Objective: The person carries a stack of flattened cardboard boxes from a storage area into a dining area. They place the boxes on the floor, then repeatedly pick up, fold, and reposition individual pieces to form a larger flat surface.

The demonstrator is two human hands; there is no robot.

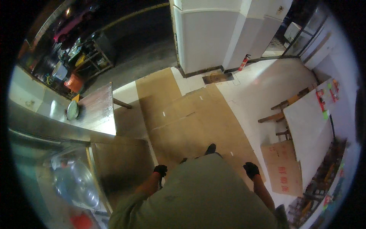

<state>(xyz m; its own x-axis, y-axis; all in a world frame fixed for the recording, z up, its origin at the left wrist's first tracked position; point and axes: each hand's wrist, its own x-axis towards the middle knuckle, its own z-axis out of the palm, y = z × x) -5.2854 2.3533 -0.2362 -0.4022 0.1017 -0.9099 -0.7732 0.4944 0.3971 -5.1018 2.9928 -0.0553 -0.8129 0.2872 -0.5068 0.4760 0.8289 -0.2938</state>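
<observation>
My left hand (161, 170), in a dark glove, hangs at my side near a brown cabinet top (123, 163). Below that wrist is a small greyish shape; whether the hand grips it is too blurred to tell. On the other side, my right hand (252, 169), also gloved, has its fingers curled in and shows nothing in them. It is above the edge of flattened cardboard (197, 123) laid over the floor. One dark shoe (211, 148) shows ahead of my shirt, on this cardboard.
A metal-topped table (97, 106) with a bowl (73, 110) stands left, above metal basins (83, 183). To the right are a white table (306, 114), stools (294, 98) and a cardboard box (281, 169). A fire extinguisher (244, 63) stands by a pillar (207, 40). A cart (94, 58) stands outside.
</observation>
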